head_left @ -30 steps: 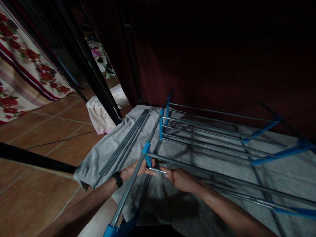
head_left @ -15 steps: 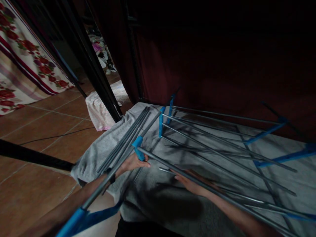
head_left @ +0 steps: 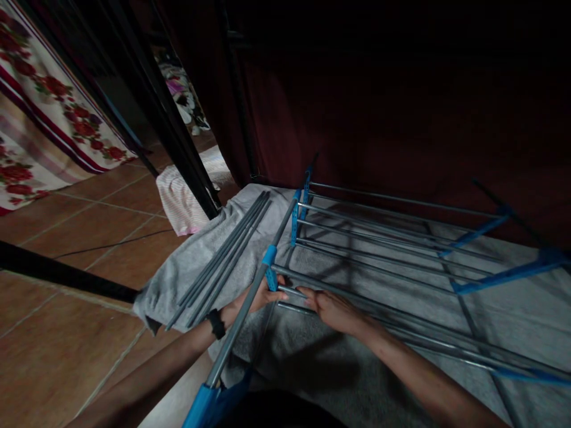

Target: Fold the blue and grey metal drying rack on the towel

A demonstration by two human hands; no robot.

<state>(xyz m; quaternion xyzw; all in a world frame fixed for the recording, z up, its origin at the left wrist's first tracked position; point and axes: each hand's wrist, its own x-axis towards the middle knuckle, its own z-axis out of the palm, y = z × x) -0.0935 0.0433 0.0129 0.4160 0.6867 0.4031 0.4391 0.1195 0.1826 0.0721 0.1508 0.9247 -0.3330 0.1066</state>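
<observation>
Near: left hand point(head_left: 256, 297) closes around the grey side pole point(head_left: 243, 321) just below its blue clip point(head_left: 269, 274), steadying the frame, while right hand point(head_left: 332, 309) pinches the loose end of a thin rod point(head_left: 294, 292) beside that clip, lined up as if for seating. Both rest over the grey cloth point(head_left: 312, 368), which pads the rack point(head_left: 392, 238) off the tiled floor point(head_left: 66, 333); spare rods point(head_left: 223, 255) lie bundled left. Against half a second ago, the pole has swung back level and the rails lie parallel again, not skewed.
</observation>
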